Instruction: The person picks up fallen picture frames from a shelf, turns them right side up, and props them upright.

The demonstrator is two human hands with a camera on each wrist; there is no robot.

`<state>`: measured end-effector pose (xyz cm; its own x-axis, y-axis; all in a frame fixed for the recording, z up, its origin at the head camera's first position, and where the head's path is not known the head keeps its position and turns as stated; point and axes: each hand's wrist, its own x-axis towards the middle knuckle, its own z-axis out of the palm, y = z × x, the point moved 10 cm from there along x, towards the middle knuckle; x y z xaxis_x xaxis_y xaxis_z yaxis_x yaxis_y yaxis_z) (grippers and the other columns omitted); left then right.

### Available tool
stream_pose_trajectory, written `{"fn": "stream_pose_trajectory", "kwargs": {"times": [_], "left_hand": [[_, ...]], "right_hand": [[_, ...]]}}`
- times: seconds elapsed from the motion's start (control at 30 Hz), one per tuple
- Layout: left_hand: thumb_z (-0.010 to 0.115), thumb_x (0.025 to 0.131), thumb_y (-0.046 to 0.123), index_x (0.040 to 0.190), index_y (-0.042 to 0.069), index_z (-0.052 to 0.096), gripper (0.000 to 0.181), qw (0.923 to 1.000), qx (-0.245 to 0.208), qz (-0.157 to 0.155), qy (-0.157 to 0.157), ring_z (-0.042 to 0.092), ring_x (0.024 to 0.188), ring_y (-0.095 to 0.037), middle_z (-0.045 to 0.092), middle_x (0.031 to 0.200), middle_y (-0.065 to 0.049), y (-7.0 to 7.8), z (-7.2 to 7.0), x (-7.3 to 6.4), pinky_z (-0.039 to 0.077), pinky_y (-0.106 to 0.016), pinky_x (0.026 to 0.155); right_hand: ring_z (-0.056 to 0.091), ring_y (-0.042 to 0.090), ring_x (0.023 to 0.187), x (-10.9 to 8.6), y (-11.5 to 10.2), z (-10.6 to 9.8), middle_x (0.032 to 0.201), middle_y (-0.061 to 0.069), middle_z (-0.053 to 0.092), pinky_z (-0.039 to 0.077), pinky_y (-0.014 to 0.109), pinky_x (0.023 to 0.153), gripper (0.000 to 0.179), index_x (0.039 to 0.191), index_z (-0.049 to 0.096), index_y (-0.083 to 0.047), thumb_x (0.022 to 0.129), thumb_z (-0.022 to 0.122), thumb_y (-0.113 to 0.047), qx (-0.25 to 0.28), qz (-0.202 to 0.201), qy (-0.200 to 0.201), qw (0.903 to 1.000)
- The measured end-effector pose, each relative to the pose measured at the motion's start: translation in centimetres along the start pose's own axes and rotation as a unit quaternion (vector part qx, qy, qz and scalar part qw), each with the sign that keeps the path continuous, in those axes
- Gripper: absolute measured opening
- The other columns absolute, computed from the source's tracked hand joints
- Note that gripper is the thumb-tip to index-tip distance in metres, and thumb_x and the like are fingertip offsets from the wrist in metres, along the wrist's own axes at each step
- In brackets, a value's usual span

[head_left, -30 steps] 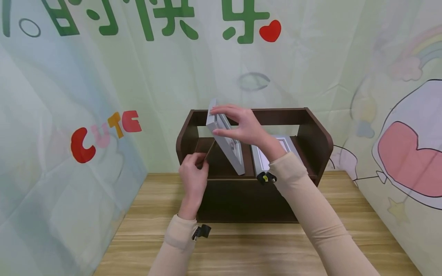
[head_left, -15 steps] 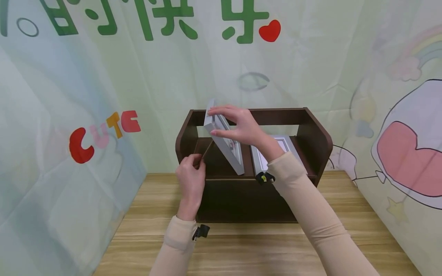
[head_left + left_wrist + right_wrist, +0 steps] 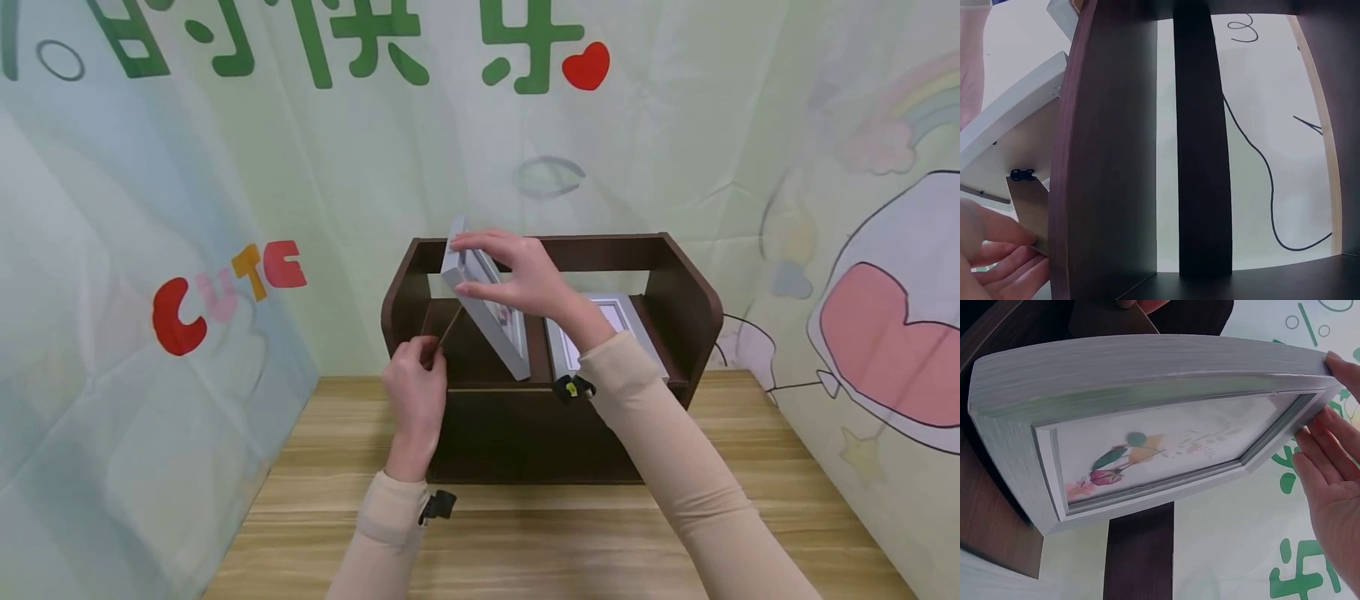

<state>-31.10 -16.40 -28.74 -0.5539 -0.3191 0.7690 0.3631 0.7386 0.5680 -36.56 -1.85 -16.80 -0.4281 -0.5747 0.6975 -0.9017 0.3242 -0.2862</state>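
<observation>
A pale grey picture frame (image 3: 491, 323) stands tilted on the left part of a dark brown shelf (image 3: 540, 437). It holds a flower print, visible in the right wrist view. My right hand (image 3: 521, 273) grips its upper end, thumb on one side and fingers on the other. Low on the left, my left hand (image 3: 416, 396) pinches the thin brown support leg (image 3: 1032, 203) hinged to the frame's back. In the left wrist view this leg is swung out from the backing, with a small dark hinge (image 3: 1022, 175) at its top.
A second grey picture frame (image 3: 637, 329) leans on the right part of the shelf, partly hidden by my right wrist. The shelf has raised side panels (image 3: 686, 304) and a back rail (image 3: 600, 252). It stands on a wood-grain table (image 3: 525, 542) before a printed cloth backdrop (image 3: 360, 167).
Over the last second the frame's upper end and both hands have shifted very slightly left. Both grips are unchanged, and the last half second shows almost no motion.
</observation>
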Motion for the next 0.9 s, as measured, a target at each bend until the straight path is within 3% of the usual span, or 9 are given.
{"fn": "stream_pose_trajectory", "kwargs": {"times": [0.37, 0.6, 0.9], "left_hand": [[0.07, 0.081, 0.002, 0.085, 0.0, 0.069, 0.005, 0.9999, -0.003, 0.002, -0.011, 0.064, 0.072, -0.025, 0.065, 0.08, -0.013, 0.3, 0.3, -0.2, 0.057, -0.036, 0.066], [0.073, 0.08, 0.005, 0.093, -0.001, 0.069, 0.015, 0.9995, -0.031, 0.001, 0.003, 0.066, 0.077, -0.026, 0.065, 0.086, -0.015, 1.2, -0.3, -0.3, 0.058, -0.035, 0.069], [0.074, 0.081, 0.012, 0.098, 0.002, 0.068, 0.022, 0.9941, -0.107, -0.017, -0.011, 0.065, 0.082, -0.021, 0.063, 0.09, -0.012, 3.5, -0.6, -0.3, 0.058, -0.03, 0.073]], "right_hand": [[0.051, 0.008, 0.124, -0.4, 0.2, -0.4, 0.132, -0.002, 0.059, 0.042, 0.029, 0.104, 0.053, 0.129, 0.059, -0.015, 0.081, 0.074, -0.032, 0.019, 0.003, -0.005, 0.9998], [0.05, 0.009, 0.127, -0.9, 2.4, -1.1, 0.133, 0.0, 0.058, 0.039, 0.024, 0.106, 0.049, 0.13, 0.058, -0.013, 0.085, 0.071, -0.028, 0.094, 0.092, -0.01, 0.9913], [0.051, 0.018, 0.128, -1.3, 5.9, -0.9, 0.138, 0.008, 0.054, 0.041, 0.03, 0.106, 0.052, 0.135, 0.051, -0.006, 0.09, 0.065, -0.027, 0.088, 0.166, -0.03, 0.9817]]}}
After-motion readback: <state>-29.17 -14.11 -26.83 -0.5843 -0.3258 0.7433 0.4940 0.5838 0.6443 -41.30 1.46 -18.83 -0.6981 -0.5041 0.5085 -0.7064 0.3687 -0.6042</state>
